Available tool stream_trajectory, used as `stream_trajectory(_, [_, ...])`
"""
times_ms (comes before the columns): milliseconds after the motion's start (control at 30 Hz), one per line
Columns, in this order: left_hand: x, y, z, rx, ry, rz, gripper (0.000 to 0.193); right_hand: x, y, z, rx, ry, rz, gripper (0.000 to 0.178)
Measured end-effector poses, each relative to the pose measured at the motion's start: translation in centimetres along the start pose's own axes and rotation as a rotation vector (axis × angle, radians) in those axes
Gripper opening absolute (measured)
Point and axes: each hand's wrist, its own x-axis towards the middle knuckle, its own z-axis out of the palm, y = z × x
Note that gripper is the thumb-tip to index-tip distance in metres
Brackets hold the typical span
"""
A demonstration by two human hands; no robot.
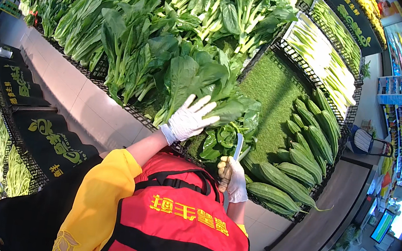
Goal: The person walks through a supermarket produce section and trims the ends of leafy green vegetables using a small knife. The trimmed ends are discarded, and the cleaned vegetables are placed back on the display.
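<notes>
1. White gloves cover both hands. The left hand (187,122) rests back-up on the broad-leaved greens (182,79), left of the green turf mat (273,89); its fingers are spread wide, though what lies under the palm is hidden.
2. Just off the near left corner of the turf mat, the right hand (237,182) has its fingers wrapped round the brown handle of what looks like a knife (239,143) (a slim, pale blade, pointing away from the wearer).
3. Between the hands, at the left edge of the turf mat, sits a dark leafy bunch (214,143), with the blade close beside it.
4. Ridged gourds (297,175) lie along the right and near sides of the turf mat, the closest ones near the right hand. White-stemmed vegetables (319,55) lie beyond its right side.
5. My main worry is the blade: a slip toward the left of the turf mat could nick the spread fingers, since leaves may hide the edge and the glove looks thin.
6. Pressing hard with the left palm could bruise or snap the tender leaves, while tugging one bunch could drag its neighbours, as the foliage overlaps. A wide elbow swing might also set the gourds rolling.
</notes>
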Motion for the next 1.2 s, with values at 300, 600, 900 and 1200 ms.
stream_trajectory(300, [0.4,-2.5,1.7,0.181,0.22,-0.299,0.054,-1.6,-0.4,-0.2,0.022,-0.024,-0.052,0.027])
stream_trajectory(600, [-0.4,2.4,-3.6,-0.027,0.574,-0.289,0.048,-3.3,-2.2,1.9,0.103,-0.193,-0.076,0.031])
stream_trajectory(900, [3.9,9.3,1.4,-2.202,0.071,-0.887,0.032,-3.4,-1.2,3.1,-0.01,-0.218,-0.139,0.034])
stream_trajectory(1200, [0.4,8.1,0.8,-0.848,0.146,-0.329,0.027,-2.5,-1.5,-0.2,-0.055,0.162,-0.189,0.025])
